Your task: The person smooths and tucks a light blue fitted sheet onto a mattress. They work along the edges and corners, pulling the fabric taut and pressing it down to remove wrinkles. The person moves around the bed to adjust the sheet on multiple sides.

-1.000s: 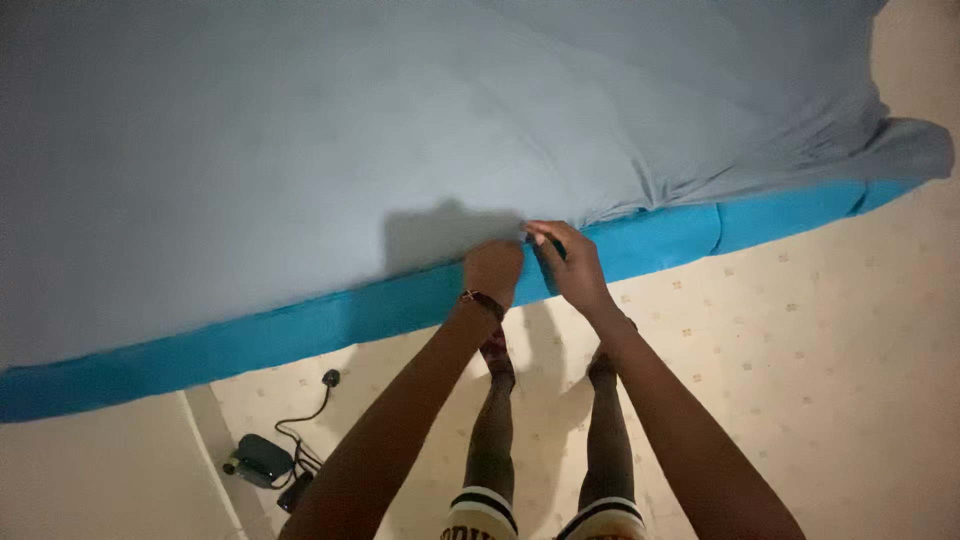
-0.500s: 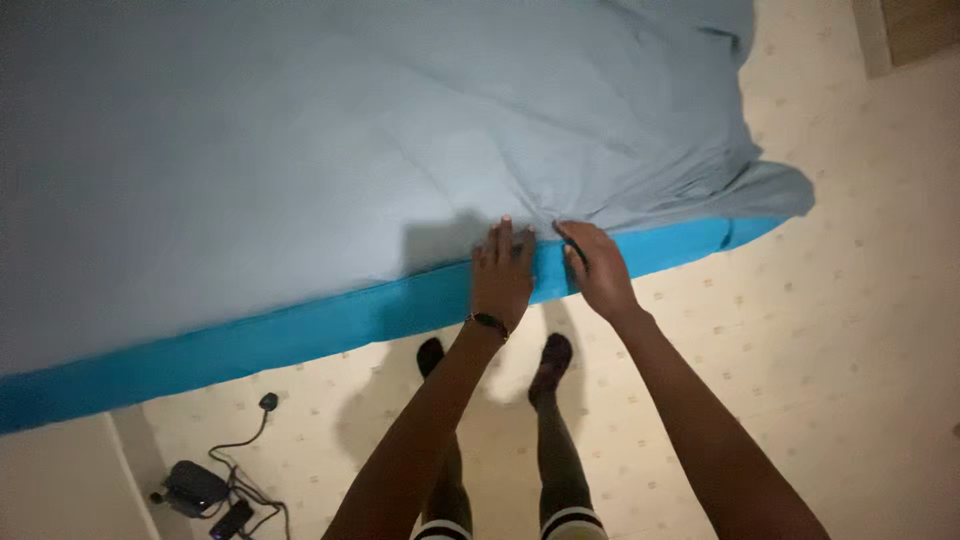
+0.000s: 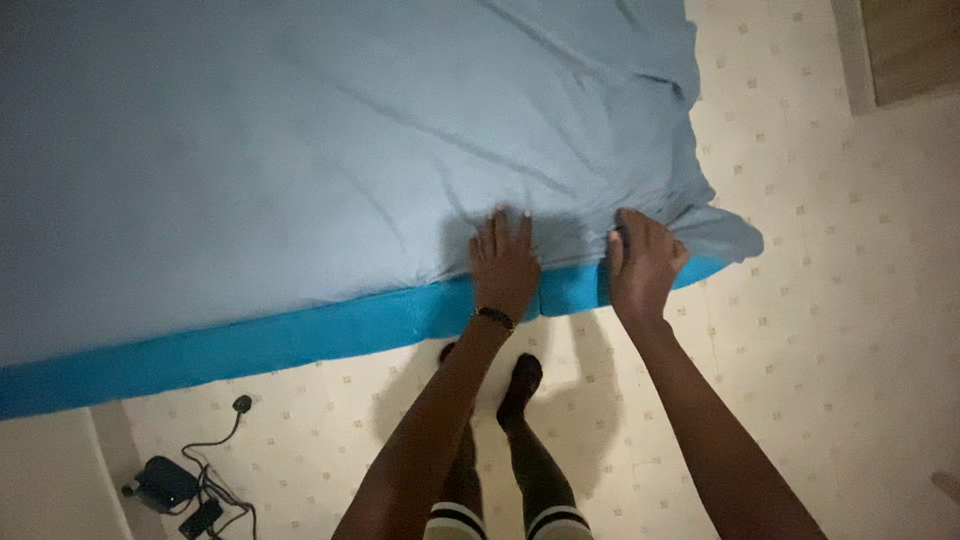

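The left hand lies flat, fingers spread, on the pale blue sheet at the bed's edge. The right hand grips the sheet's hem near the corner, over the bright blue mattress.

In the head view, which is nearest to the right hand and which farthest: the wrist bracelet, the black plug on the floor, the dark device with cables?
From the right hand:
1. Wrist bracelet, on the left arm, just left of it.
2. Black plug, on the floor, lower left.
3. Dark device with cables, bottom-left corner.
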